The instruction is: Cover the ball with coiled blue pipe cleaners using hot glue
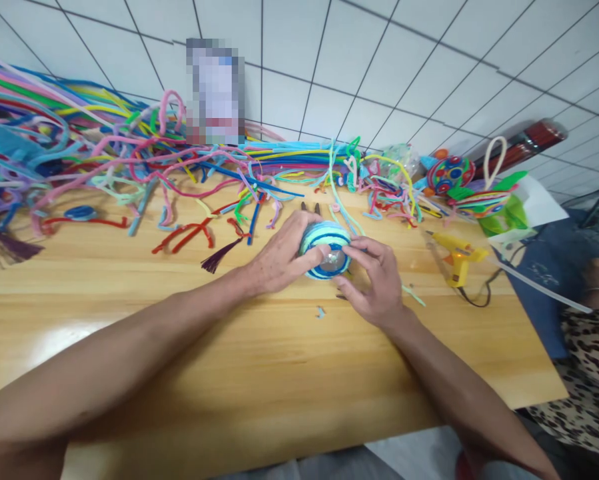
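Between my two hands is a round ball (pixel 324 232) wrapped in rings of blue and pale green pipe cleaner, with a clear, shiny patch showing on its near side. My left hand (pixel 286 252) grips it from the left, the thumb lying over the clear patch. On the right side, the fingertips of my right hand (pixel 376 280) press at the edge of the dark blue ring. Pale green pipe cleaner strands (pixel 340 197) trail behind the ball. A dark tool, partly hidden, lies under my hands. A small light-blue scrap (pixel 320 313) rests on the table in front.
Pipe cleaners (pixel 99 133) of many colours pile along the tiled wall. A yellow glue gun (pixel 458 257) with a long glue stick stands at the right, near a decorated ball (pixel 450 175). A dark tassel (pixel 222 255) lies left. Another person's patterned clothing (pixel 586 373) shows at right.
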### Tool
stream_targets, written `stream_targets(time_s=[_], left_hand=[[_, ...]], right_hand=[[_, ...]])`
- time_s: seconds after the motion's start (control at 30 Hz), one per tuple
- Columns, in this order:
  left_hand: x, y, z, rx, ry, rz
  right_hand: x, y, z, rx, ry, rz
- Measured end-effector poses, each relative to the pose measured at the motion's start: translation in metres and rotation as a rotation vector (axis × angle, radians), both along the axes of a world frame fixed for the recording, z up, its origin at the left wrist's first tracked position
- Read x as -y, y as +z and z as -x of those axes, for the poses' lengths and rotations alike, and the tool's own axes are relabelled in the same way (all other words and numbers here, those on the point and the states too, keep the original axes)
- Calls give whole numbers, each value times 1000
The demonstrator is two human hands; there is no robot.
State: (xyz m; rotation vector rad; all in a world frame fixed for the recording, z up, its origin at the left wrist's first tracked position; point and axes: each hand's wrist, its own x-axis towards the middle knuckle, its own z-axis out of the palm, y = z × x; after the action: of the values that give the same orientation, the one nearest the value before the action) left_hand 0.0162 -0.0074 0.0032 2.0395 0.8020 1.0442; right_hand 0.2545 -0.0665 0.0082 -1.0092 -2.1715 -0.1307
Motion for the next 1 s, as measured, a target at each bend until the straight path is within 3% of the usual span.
stream_targets(time_s=[0.3,0.6,0.87,1.0], left_hand=[[5,-2,0,7,43,51],[5,-2,0,-17,31,-11],[7,-3,-2,-8,72,-10],[5,-3,0,-17,81,-29]], right_hand=[[2,-1,0,-106,-39,-45],[4,1,1,-68,-29,-33],[4,-9,14,-74,-81,-27],[0,-8,10,-53,-19,-43]])
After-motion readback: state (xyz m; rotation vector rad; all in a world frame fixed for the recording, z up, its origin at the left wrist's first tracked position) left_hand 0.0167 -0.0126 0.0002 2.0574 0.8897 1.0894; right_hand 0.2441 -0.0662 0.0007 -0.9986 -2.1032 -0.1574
